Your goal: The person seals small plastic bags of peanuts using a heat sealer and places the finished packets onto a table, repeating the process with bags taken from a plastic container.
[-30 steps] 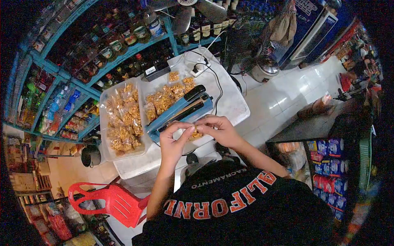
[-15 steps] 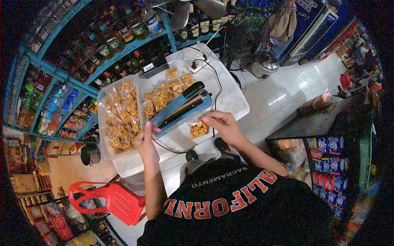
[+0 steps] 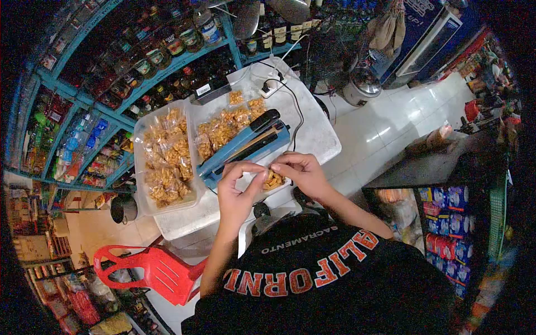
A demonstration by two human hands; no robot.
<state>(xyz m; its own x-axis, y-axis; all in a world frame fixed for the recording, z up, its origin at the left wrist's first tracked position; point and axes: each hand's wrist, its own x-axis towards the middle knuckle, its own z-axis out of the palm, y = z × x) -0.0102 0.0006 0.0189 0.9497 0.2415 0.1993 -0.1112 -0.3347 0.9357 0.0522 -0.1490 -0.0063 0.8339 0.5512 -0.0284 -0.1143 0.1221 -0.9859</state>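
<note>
Between my two hands hangs a small clear plastic bag of golden-brown snack pieces (image 3: 273, 181), near the front edge of the white table. My left hand (image 3: 237, 192) is closed, thumb and forefinger pinched at the bag's upper left corner. At its upper right edge my right hand (image 3: 304, 174) grips the bag with thumb and fingertips. Just beyond the hands lies a blue and black bag sealer (image 3: 240, 152), its long arm slanting up to the right. Several filled snack bags (image 3: 223, 127) are heaped behind the sealer.
A clear plastic tub (image 3: 192, 184) of filled bags stands at the table's left. A power strip (image 3: 272, 87) with a black cord is at the back of the table (image 3: 321, 142). A red plastic chair (image 3: 162, 273) is at lower left, bottle shelves (image 3: 162, 72) behind.
My left hand has moved right, away from the sealer's near end, and now pinches the snack bag. My right hand has stayed at the bag's upper edge.
</note>
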